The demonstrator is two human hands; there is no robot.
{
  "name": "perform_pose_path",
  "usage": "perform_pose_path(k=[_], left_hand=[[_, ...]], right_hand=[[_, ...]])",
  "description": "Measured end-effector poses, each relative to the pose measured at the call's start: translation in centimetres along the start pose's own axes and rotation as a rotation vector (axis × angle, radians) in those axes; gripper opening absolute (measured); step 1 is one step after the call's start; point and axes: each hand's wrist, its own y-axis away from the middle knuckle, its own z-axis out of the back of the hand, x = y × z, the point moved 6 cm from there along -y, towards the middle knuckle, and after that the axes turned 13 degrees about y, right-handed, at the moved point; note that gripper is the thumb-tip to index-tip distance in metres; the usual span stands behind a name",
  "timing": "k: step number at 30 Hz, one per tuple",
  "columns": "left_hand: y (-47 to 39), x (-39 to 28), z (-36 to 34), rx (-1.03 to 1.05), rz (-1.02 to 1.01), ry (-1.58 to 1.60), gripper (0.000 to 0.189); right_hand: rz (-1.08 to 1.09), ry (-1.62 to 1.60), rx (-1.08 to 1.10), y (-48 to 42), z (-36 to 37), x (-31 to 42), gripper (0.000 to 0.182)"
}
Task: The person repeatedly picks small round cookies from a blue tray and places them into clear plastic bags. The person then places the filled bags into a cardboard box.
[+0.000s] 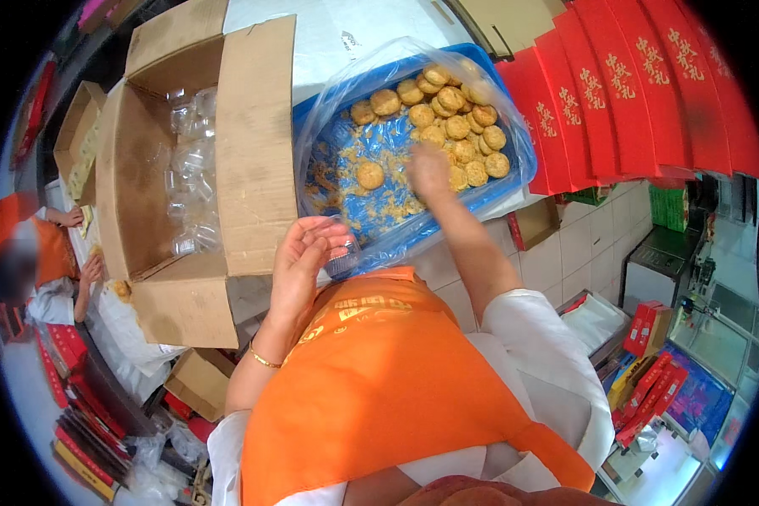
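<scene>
Between the fingers of my left hand [305,248] is a small clear plastic container [343,258], tilted at the near rim of a blue plastic tub [525,148]. A clear plastic bag [360,74] lines the tub. Round golden pastries [457,128] are heaped at its right side, and one pastry [370,176] lies apart amid crumbs. My right hand [429,169] reaches into the tub at the heap's near left edge. It is blurred, and its fingertips are hidden, so I cannot tell whether it grips a pastry.
Left of the tub, an opened cardboard box [259,145] holds several clear plastic containers [193,171]. Red folded cartons [613,95] with gold writing stand at the right. A person in orange [57,243] handles things at a table at far left. Tiled floor [544,278] shows below.
</scene>
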Motion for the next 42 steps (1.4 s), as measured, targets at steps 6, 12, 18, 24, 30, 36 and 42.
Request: perform_pose_path(k=[6, 12, 18, 24, 30, 36, 42], left_hand=[[-0.2, 0.4, 0.4, -0.004, 0.015, -0.012, 0.024], [-0.6, 0.8, 0.5, 0.000, 0.020, -0.019, 0.024], [-0.7, 0.9, 0.3, 0.010, 0.024, -0.018, 0.023], [-0.7, 1.0, 0.4, 0.004, 0.025, -0.018, 0.023], [-0.8, 1.3, 0.9, 0.011, 0.011, 0.009, 0.023], [-0.6, 1.1, 0.5, 0.005, 0.009, 0.007, 0.024], [-0.4, 1.6, 1.4, -0.003, 0.002, 0.035, 0.023]], right_hand=[[-0.098, 0.326, 0.321, 2.0, 0.8, -9.2, 0.027], [-0.027, 0.376, 0.455, 2.1, -0.5, -10.1, 0.033], [0.002, 0.356, 0.543, 1.9, -1.1, -10.5, 0.034], [0.097, 0.263, 0.516, 1.7, -0.4, -10.1, 0.035], [0.408, 0.112, 0.414, 2.5, 0.9, -7.9, 0.026], [0.582, 0.251, 0.420, 2.2, -0.2, -6.5, 0.022], [0.643, 0.351, 0.463, 1.6, -0.7, -6.2, 0.019]])
